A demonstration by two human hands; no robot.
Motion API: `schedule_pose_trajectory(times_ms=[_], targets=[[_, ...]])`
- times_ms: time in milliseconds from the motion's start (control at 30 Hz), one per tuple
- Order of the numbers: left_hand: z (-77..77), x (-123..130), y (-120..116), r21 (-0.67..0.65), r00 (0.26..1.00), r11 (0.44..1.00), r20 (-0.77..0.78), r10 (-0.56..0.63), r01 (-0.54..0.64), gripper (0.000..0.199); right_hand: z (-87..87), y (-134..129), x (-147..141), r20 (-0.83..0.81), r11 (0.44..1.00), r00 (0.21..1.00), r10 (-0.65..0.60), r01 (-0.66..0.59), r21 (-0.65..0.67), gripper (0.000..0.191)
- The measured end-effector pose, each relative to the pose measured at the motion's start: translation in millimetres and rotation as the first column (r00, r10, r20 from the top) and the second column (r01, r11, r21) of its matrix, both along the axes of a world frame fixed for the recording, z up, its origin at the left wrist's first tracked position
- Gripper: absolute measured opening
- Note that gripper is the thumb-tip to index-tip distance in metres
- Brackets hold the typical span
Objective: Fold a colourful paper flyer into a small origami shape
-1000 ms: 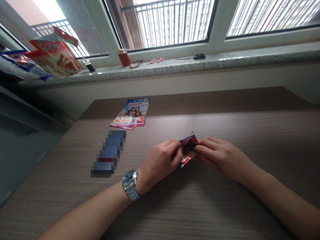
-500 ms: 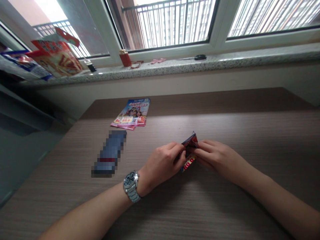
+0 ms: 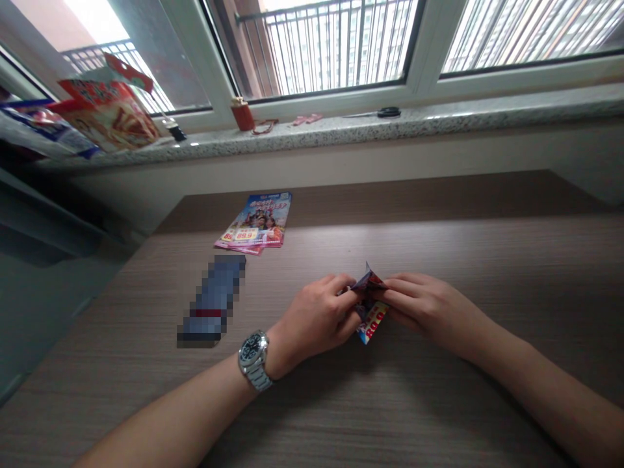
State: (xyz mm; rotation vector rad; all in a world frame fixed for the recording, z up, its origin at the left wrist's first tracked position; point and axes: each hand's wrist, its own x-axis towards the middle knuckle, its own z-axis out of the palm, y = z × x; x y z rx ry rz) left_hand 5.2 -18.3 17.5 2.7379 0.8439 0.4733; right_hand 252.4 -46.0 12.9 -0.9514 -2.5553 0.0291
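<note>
A small folded paper flyer [image 3: 374, 321], glossy and printed in red, yellow and blue, is held just above the wooden table. From its left side my left hand [image 3: 322, 312] pinches it, a steel watch [image 3: 254, 359] on that wrist. My right hand [image 3: 422, 300] grips the opposite side, fingers pressed together on the paper. One pointed corner sticks up between the hands, and a flat printed corner points down toward me. Fingers cover much of the folds.
Several similar flyers [image 3: 258, 221] lie stacked at the table's back left. Nearer stands a pixelated dark blue flat object [image 3: 213, 300]. On the stone windowsill [image 3: 336, 133] are scissors [image 3: 389, 112], a reddish-brown lighter-like container [image 3: 242, 115] and snack bags [image 3: 114, 114].
The folded flyer has turned and its folds have spread somewhat between my hands. Its lower printed corner shows more, and the upper tip has shifted left. Both hands still grip it.
</note>
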Motion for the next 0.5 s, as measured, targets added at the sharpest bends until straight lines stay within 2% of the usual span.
schedule_pose_trajectory(times_ms=[233,500], targets=[[-1.0,-2.2,1.8,0.017,1.000,1.000,0.020,-0.018,0.018,0.021,-3.4,1.3,5.5,0.002,1.000,1.000,0.013,-0.013,-0.012,0.022],[-1.4,0.3,-0.2,0.048,0.998,0.999,0.055,-0.013,0.011,0.017,1.2,0.1,3.2,-0.025,1.000,0.999,0.024,-0.025,-0.015,0.022]])
